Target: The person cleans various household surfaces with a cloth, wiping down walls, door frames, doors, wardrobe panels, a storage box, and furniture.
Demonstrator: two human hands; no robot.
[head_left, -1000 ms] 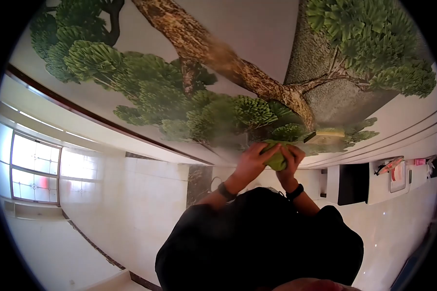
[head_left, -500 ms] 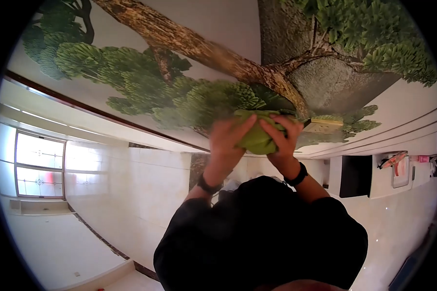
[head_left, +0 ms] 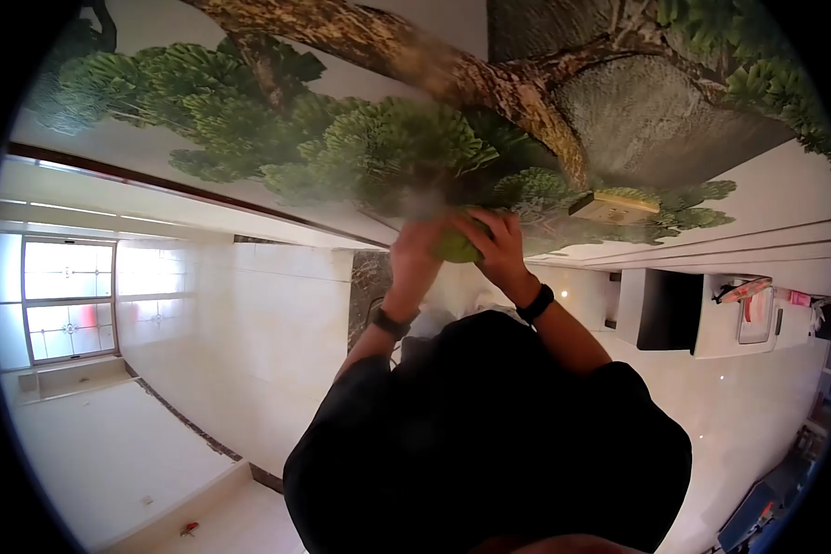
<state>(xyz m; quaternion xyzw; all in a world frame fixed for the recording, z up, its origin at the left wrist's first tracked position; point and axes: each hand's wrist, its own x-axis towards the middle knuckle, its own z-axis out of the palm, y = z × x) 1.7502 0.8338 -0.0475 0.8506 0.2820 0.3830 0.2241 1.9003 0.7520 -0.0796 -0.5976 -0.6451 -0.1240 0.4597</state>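
A green cloth (head_left: 458, 245) is bunched up between my two hands, close to the wall mural (head_left: 379, 138) of a tree. My left hand (head_left: 415, 258) grips the cloth from the left; its fingertips are blurred and partly out of sight. On the other side, the curled fingers of my right hand (head_left: 499, 247) lie over the cloth. Most of the cloth is hidden behind the fingers. I wear a dark band on each wrist.
A yellowish switch plate (head_left: 614, 209) juts from the mural to the right of my hands. A dark trim strip (head_left: 185, 194) edges the mural. To the right stands a black-and-white cabinet (head_left: 669, 309) with small items; a barred window (head_left: 71, 300) is far left.
Both hands have shifted left and slightly up, away from the switch plate, with the cloth. The cloth is bunched smaller, with less of it showing, and the view has tilted a little.
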